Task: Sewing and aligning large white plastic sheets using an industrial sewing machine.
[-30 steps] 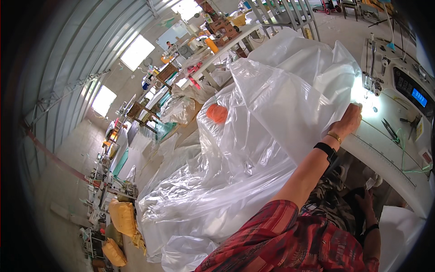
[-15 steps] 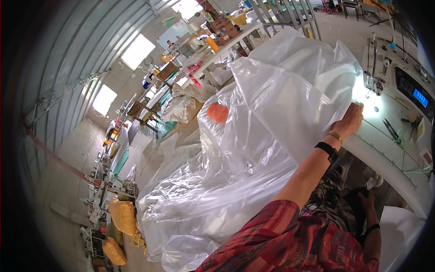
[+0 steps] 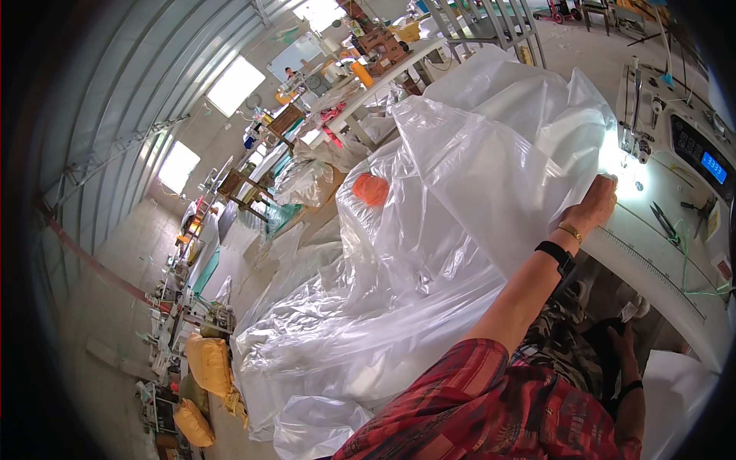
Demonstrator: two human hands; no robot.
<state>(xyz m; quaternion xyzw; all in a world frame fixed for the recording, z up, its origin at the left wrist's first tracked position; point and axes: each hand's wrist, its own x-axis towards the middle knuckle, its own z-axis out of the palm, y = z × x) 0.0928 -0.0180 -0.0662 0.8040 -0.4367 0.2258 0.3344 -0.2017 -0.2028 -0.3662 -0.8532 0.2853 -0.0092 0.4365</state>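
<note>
My left hand (image 3: 594,205) is closed on the edge of a large translucent plastic sheet (image 3: 483,169), close to the lit needle area of a sewing machine (image 3: 638,146). The sheet spreads leftward from the hand in loose folds and hangs down over much of the middle of the view. Down by my lap, below the table edge, is my right hand (image 3: 622,341); it lies in shadow and its fingers are hard to make out. A dark-handled pair of snips (image 3: 665,224) rests on the machine bed, right of my left hand.
A ruler strip (image 3: 652,264) runs along the table's near edge, with green thread (image 3: 685,268) beside it. An orange bundle (image 3: 370,189) shows amid the plastic. Yellow sacks (image 3: 208,364) lie at lower left. A grey metal rack (image 3: 491,31) and another worktable (image 3: 376,92) stand farther back.
</note>
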